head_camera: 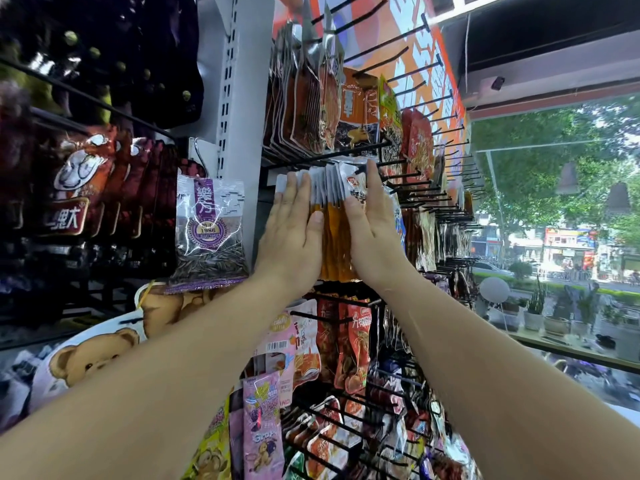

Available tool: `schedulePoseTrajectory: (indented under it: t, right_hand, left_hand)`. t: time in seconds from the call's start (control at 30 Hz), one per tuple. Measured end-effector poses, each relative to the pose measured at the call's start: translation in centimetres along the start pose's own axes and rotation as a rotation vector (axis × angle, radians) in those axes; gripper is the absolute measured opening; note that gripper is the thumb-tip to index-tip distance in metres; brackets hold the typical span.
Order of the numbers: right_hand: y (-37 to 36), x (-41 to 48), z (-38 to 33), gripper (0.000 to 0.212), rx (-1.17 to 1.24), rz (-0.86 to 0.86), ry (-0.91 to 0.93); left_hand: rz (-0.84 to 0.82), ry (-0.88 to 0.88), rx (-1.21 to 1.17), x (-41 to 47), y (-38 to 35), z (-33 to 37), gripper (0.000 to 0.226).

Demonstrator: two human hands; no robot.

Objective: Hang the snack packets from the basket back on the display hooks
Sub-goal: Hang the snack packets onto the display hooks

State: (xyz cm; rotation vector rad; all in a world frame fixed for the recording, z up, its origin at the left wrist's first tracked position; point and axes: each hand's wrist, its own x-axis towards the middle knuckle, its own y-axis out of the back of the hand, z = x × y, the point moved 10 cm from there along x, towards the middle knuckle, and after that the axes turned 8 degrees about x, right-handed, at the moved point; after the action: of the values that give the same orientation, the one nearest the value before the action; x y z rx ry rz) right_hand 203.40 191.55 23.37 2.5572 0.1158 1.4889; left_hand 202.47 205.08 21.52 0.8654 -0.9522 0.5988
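Note:
A stack of white-topped, orange snack packets (330, 216) hangs on a black display hook (332, 155) in the middle of the rack. My left hand (292, 230) lies flat against the left side of the stack, fingers straight. Pressing flat on the stack's right side, my right hand (369, 220) has its fingers straight and pointing up. The packets are squeezed between both palms. No basket is in view.
More packets hang above (311, 98) and below (346, 344) the stack. Bare black hooks (408, 36) stick out at the upper right. A sunflower seed bag (209, 233) hangs at the left. A window (561, 209) is at the right.

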Motion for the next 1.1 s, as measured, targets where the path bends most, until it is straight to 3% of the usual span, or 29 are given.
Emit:
schedulePoseTrajectory:
  t: [0.17,0.4,0.6,0.7,0.77,0.97,1.1]
  right_hand:
    - [0.5,-0.3,0.0,0.060,-0.096,0.006,0.026]
    - [0.1,-0.2,-1.2,0.075,-0.088,-0.014,0.052]
    - [-0.8,-0.4,-0.6,0.063,-0.111,-0.087,0.012]
    - [-0.7,-0.3,-0.6,0.061,-0.119,-0.086,0.012]
    - [-0.7,-0.3,-0.6,0.060,-0.116,-0.087,0.009]
    - [-0.7,0.0,-0.7,0.056,-0.101,-0.058,0.015]
    - [-0.5,0.2,-0.8,0.054,-0.082,-0.051,0.016]
  left_hand:
    - [0.053,0.007,0.040,-0.3,0.8,0.4,0.061]
    - [0.099,0.031,-0.112,-0.6,0.7,-0.8,0.057]
    - [0.208,0.152,-0.077,-1.6,1.8,-1.6,0.059]
    - [0.252,0.150,0.030,-1.2,2.6,-1.5,0.047]
    - [0.245,0.128,0.052,-1.1,2.7,-1.4,0.041]
    - [0.105,0.073,0.074,-0.3,1.2,-0.1,0.061]
    - [0.055,0.141,0.122,1.0,0.8,-0.5,0.064]
